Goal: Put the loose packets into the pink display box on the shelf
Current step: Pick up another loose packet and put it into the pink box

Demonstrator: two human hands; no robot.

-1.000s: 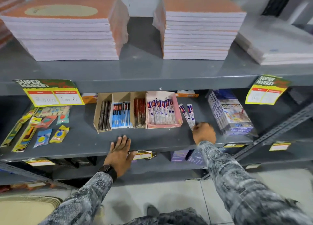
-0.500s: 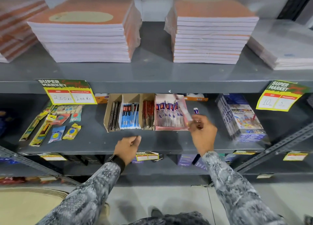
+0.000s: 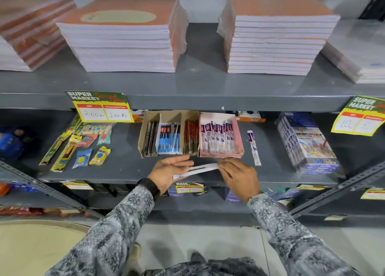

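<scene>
The pink display box (image 3: 239, 137) stands on the middle shelf, filled with several upright white-and-blue packets. One loose packet (image 3: 253, 147) lies flat on the shelf just right of the box. A second long white packet (image 3: 198, 169) is held level in front of the box. My right hand (image 3: 237, 177) pinches its right end. My left hand (image 3: 169, 170) lies palm-up under its left end, fingers spread and touching it.
A brown cardboard box (image 3: 149, 117) with pens sits left of the pink box. A blue wrapped carton (image 3: 306, 144) stands at the right. Small packets (image 3: 81, 145) lie at the left. Notebook stacks (image 3: 125, 40) fill the upper shelf. Price tags (image 3: 102, 107) hang from its edge.
My right hand picked one packet off the shelf and brought it down in front of the pink box. My left hand left the shelf edge and came under the packet.
</scene>
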